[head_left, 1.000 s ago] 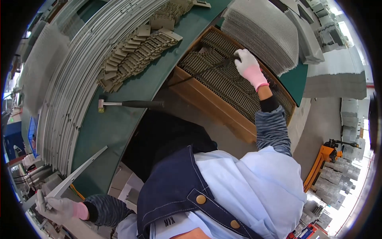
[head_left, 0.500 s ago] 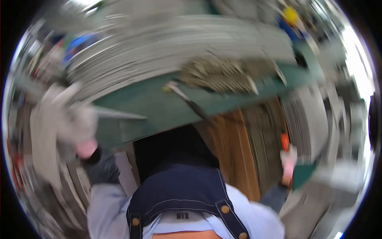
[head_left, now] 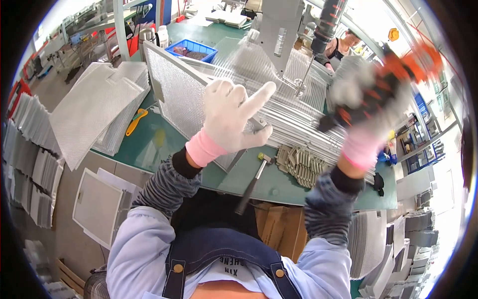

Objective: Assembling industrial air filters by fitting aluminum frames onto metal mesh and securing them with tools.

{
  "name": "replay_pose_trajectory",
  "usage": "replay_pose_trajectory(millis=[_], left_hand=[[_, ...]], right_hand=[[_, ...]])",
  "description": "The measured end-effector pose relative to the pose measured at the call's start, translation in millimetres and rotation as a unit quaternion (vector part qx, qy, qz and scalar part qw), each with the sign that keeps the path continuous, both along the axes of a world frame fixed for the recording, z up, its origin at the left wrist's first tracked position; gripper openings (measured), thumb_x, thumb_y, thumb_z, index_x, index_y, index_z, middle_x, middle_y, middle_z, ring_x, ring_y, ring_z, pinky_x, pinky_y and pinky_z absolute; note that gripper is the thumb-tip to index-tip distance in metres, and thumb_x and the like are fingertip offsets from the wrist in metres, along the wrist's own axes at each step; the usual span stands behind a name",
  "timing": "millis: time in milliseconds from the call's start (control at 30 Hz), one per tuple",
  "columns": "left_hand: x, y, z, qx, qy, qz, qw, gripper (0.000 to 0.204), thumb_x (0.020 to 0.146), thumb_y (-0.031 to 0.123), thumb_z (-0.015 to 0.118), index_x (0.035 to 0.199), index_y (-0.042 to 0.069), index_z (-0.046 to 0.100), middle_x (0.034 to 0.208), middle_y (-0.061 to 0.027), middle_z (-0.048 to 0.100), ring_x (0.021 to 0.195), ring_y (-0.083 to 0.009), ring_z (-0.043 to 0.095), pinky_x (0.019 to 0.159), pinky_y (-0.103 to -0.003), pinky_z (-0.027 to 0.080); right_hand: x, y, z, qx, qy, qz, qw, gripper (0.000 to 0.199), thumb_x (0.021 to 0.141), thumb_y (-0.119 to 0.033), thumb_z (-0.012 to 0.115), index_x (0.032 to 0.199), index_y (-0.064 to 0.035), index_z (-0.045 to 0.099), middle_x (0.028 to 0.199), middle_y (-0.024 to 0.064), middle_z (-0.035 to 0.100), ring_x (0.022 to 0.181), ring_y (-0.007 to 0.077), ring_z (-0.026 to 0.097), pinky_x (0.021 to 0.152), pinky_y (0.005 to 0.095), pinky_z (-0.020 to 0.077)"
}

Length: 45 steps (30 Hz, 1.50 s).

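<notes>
Right fingers (head_left: 347, 92): around black-orange power tool (head_left: 382, 95) | left fingers (head_left: 259, 99): beside framed panel (head_left: 175, 92)

Bright light fills the view, strongest along the right rim — blown out to white there. Motion blur smears the right hand (head_left: 382, 121) and its orange-and-black power tool (head_left: 379, 93) (the left hand (head_left: 226, 118) is crisp), while fisheye distortion bends outlying edges — corners fall black.

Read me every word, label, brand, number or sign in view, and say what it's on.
Light blue shirt: dark letters, legible, but I won't copy them.
Cardboard box: faint dark print, too small to read.
Orange-and-black power tool: motion-blurred; any marking is unreadable.
</notes>
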State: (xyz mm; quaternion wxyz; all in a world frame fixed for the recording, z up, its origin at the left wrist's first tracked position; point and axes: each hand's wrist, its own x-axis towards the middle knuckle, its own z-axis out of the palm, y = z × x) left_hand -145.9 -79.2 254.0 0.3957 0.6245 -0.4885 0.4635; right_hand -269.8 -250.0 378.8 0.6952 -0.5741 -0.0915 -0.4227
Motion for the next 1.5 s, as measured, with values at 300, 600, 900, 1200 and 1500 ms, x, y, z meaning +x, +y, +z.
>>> replay_pose_trajectory(millis=[300, 600, 900, 1200, 1500], left_hand=[[6, -7, 10, 0.020, 0.005, -0.034, 0.999, 0.034, 0.058, 0.036, 0.075, 0.082, 0.014, 0.064, 0.070, -0.0060, 0.039, 0.067, -0.0251, 0.042, 0.064, -0.040, 0.034], [9, -13, 5, -0.006, 0.006, -0.052, 0.999, 0.026, 0.057, 0.034, 0.075, 0.068, 0.017, 0.059, 0.070, -0.0041, 0.040, 0.068, -0.0240, 0.043, 0.066, -0.041, 0.032], [10, -8, 3, -0.004, 0.006, -0.070, 0.997, 0.024, 0.053, 0.035, 0.073, 0.059, 0.018, 0.057, 0.072, -0.0057, 0.042, 0.069, -0.0267, 0.044, 0.064, -0.041, 0.034], [7, 2, 2, 0.026, 0.037, -0.098, 0.994, 0.022, 0.052, 0.027, 0.076, 0.067, 0.018, 0.063, 0.089, 0.0001, 0.060, 0.087, -0.0283, 0.057, 0.065, -0.041, 0.041], [12, -2, 0, -0.044, 0.103, -0.152, 0.982, 0.021, 0.056, 0.031, 0.069, 0.068, 0.017, 0.057, 0.075, -0.0027, 0.044, 0.073, -0.0255, 0.047, 0.069, -0.041, 0.037]], right_hand=[[62, 88, 36, -0.098, 0.103, 0.047, 0.989, 0.026, 0.095, -0.026, 0.057, 0.094, 0.0005, 0.055, 0.065, 0.0076, 0.058, 0.048, 0.0153, 0.058, 0.043, 0.0262, 0.0450], [61, 98, 37, -0.095, 0.152, -0.022, 0.984, 0.026, 0.093, -0.026, 0.060, 0.098, -0.0012, 0.057, 0.066, 0.0053, 0.059, 0.048, 0.0132, 0.057, 0.045, 0.0245, 0.0448], [102, 56, 5, -0.110, -0.019, 0.464, 0.879, 0.066, 0.096, -0.056, 0.041, 0.121, 0.0058, 0.043, 0.059, 0.0077, 0.043, 0.037, 0.0135, 0.043, 0.033, 0.0269, 0.0386], [117, 74, -1, -0.061, -0.021, 0.597, 0.799, 0.076, 0.095, -0.052, 0.048, 0.131, 0.0118, 0.028, 0.060, 0.0050, 0.045, 0.031, 0.0102, 0.040, 0.028, 0.0227, 0.0362], [115, 103, -37, -0.022, -0.035, 0.603, 0.796, 0.058, 0.093, -0.040, 0.056, 0.123, 0.0052, 0.035, 0.059, 0.0026, 0.043, 0.036, 0.0106, 0.044, 0.033, 0.0222, 0.0386]])
